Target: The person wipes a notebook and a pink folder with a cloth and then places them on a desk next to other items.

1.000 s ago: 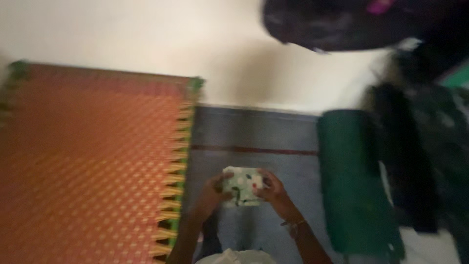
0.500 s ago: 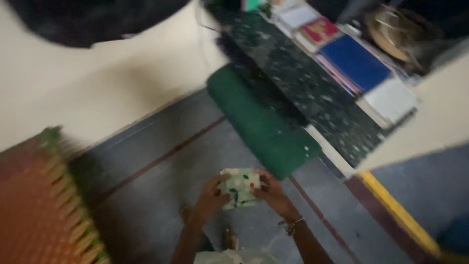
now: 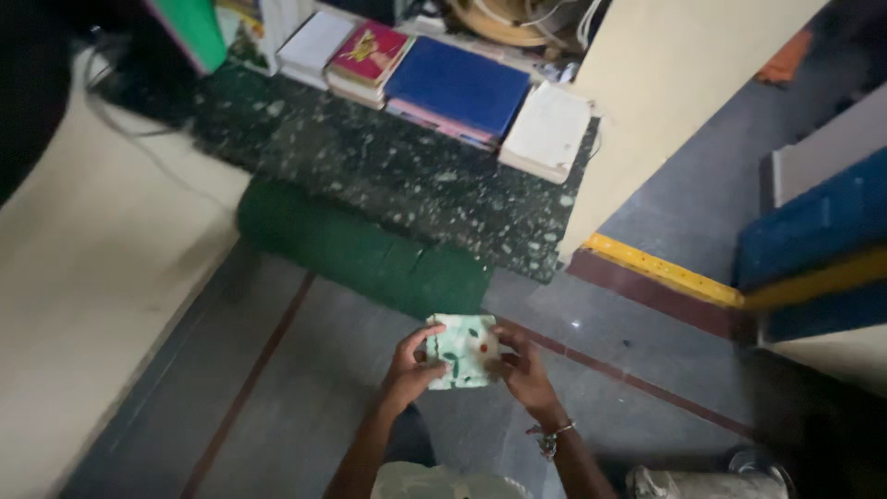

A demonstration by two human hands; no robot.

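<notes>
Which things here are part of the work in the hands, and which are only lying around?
In hand:
- folded pale green cloth with leaf print
- left hand, gripping its left edge
- right hand, gripping its right edge

Lying about:
- rolled green mat on the floor
- dark speckled stone slab
- blue book
- red book
- white book

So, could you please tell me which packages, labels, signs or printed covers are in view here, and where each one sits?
Small packet: held between the left hand and right hand, squarish, pale green with dark leaf shapes and a red spot.
Pink book: on the dark speckled ledge, cover with a yellow figure.
Blue book: right of the pink one, plain cover.
White book: at the ledge's right end, plain.
No signs or screens.
</notes>
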